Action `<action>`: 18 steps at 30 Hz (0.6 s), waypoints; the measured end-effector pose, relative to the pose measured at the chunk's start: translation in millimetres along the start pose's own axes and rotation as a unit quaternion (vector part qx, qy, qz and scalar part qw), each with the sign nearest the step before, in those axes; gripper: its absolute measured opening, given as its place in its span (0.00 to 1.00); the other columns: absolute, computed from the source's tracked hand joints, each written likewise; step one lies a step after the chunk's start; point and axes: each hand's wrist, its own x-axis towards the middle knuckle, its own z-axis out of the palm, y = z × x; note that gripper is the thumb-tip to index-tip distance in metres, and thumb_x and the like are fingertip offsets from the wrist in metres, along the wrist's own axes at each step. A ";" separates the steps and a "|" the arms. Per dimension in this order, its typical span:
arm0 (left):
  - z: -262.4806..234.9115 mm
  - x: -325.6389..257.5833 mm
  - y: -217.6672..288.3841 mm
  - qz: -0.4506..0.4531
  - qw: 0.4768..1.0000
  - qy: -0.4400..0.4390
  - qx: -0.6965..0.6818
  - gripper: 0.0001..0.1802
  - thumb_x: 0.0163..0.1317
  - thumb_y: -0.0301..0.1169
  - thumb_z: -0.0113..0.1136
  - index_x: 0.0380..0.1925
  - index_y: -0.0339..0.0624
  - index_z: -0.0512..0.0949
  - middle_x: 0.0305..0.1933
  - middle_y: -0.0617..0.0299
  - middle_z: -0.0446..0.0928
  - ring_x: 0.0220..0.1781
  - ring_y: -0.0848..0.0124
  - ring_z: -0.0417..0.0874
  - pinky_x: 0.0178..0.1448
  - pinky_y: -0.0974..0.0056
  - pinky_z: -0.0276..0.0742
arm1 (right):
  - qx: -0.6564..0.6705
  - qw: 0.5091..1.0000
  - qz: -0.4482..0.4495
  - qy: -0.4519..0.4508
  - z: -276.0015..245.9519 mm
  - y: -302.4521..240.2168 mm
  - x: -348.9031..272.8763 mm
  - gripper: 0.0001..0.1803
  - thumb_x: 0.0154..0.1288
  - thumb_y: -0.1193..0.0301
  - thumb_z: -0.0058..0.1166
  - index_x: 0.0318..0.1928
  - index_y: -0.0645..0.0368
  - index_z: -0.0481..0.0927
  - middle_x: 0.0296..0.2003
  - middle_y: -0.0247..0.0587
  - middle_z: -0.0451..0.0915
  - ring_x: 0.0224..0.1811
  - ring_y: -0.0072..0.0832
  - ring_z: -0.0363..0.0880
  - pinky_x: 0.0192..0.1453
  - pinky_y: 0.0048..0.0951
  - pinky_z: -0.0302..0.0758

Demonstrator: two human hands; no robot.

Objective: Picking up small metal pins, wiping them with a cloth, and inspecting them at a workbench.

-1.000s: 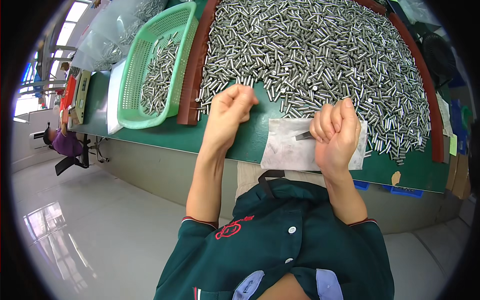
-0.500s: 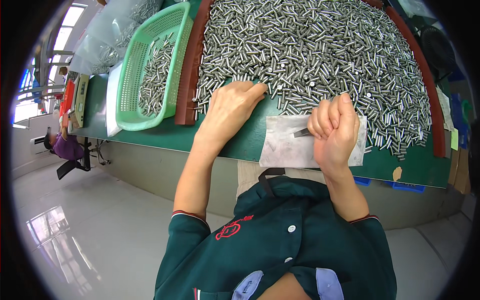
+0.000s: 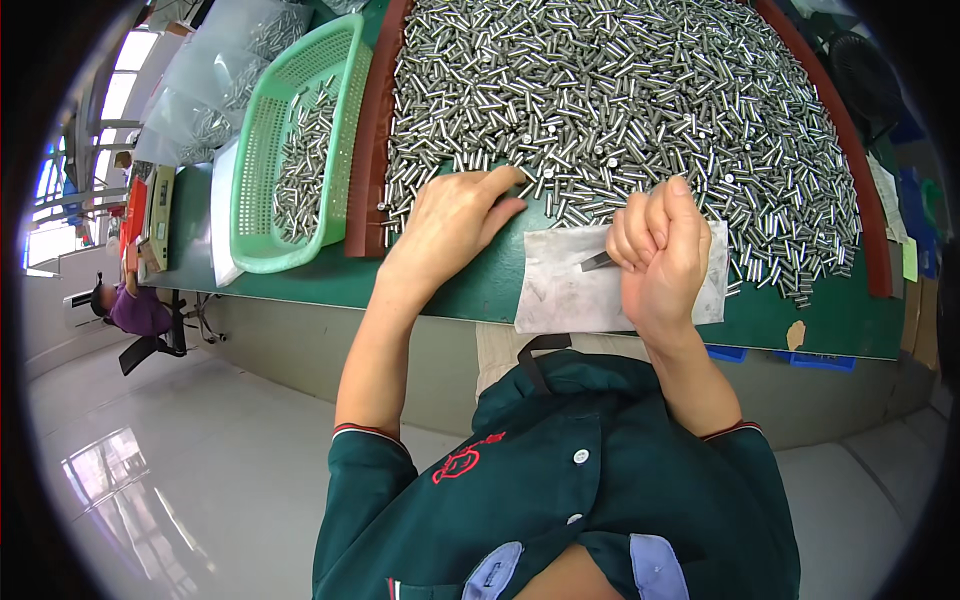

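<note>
A broad pile of short, shiny metal pins (image 3: 620, 95) covers the green tabletop (image 3: 475, 290). At its near left edge lies my left hand (image 3: 450, 218), back upward, with thumb and forefinger apart and nothing visible between them; its other fingertips are hidden. To the right, my right hand (image 3: 662, 255) is closed in a fist, palm side up. From the fist sticks out the tip of a thin, dark, flat metal tool (image 3: 596, 262); the rest is hidden in the fingers. Beneath that hand is a smudged whitish sheet (image 3: 560, 300).
A green perforated basket (image 3: 245, 190) holding more pins stands at the left. Brown-red strips (image 3: 366, 165) border the pile on both sides. Clear bags (image 3: 205, 90) of pins lie at the far left. A dark fan (image 3: 862, 85) is at the far right. Another person (image 3: 140, 308) sits at the left.
My left thumb has spread away from the forefinger. The right fist keeps its grip on the dark tool and has shifted only slightly. The whole view has turned a little.
</note>
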 end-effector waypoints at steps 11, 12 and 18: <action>19.5 -8.1 7.6 -0.188 0.916 0.099 -0.340 0.04 0.52 0.24 0.53 0.27 0.34 0.71 0.13 0.72 0.61 0.16 0.81 0.61 0.20 0.74 0.57 | 0.014 1.000 0.001 0.001 -1.3 2.1 -0.6 0.22 0.68 0.65 0.29 0.13 0.53 0.53 0.08 0.28 0.52 0.10 0.14 0.44 0.13 0.19 0.45; 7.7 -7.3 17.3 -0.300 0.814 0.066 -0.492 0.04 0.55 0.25 0.52 0.27 0.37 0.70 0.18 0.72 0.63 0.17 0.84 0.57 0.20 0.79 0.53 | 0.027 1.000 0.002 -0.001 -2.4 2.3 -0.6 0.23 0.68 0.66 0.30 0.13 0.53 0.53 0.09 0.29 0.54 0.10 0.14 0.45 0.13 0.18 0.46; 18.7 -18.0 2.2 -0.253 0.595 0.056 -0.761 0.03 0.58 0.23 0.49 0.32 0.36 0.71 0.28 0.57 0.73 0.15 0.85 0.55 0.19 0.79 0.51 | 0.024 1.000 0.009 -0.002 -1.6 1.0 -0.5 0.23 0.68 0.65 0.30 0.13 0.53 0.53 0.09 0.29 0.54 0.10 0.15 0.45 0.13 0.19 0.46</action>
